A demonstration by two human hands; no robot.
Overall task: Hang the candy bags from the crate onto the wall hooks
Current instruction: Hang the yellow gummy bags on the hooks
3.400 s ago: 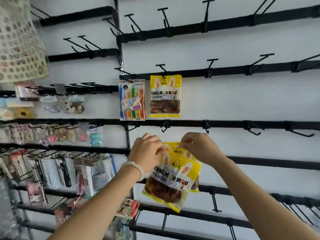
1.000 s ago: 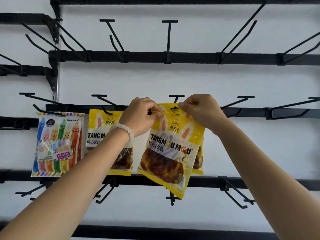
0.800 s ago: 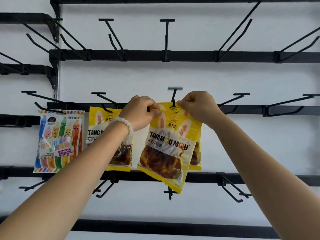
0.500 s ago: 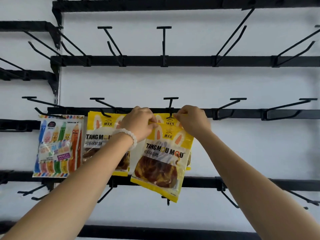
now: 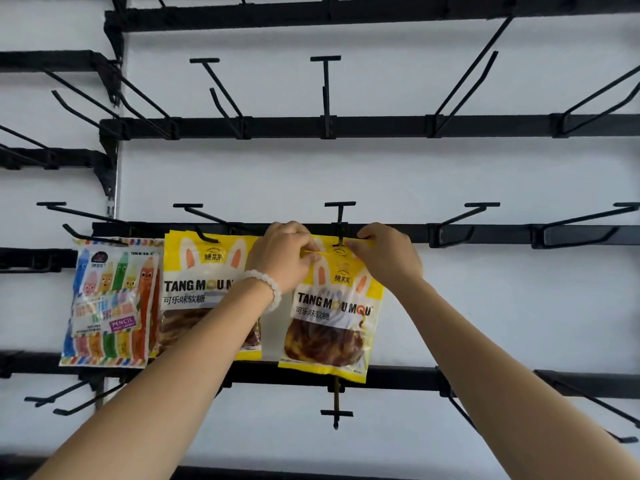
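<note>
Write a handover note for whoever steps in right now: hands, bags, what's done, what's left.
Left hand pinches the top left edge of the yellow candy bag; right hand pinches its top right edge.
Both hold the bag's top up at the centre hook on the middle rail; whether the hole is already over the prong cannot be told.
Done: another yellow bag and a striped pencil-candy bag hang on the two hooks to the left.
Left: seat this bag, let go, then fetch more. The crate is out of view. Hooks to the right are bare.
</note>
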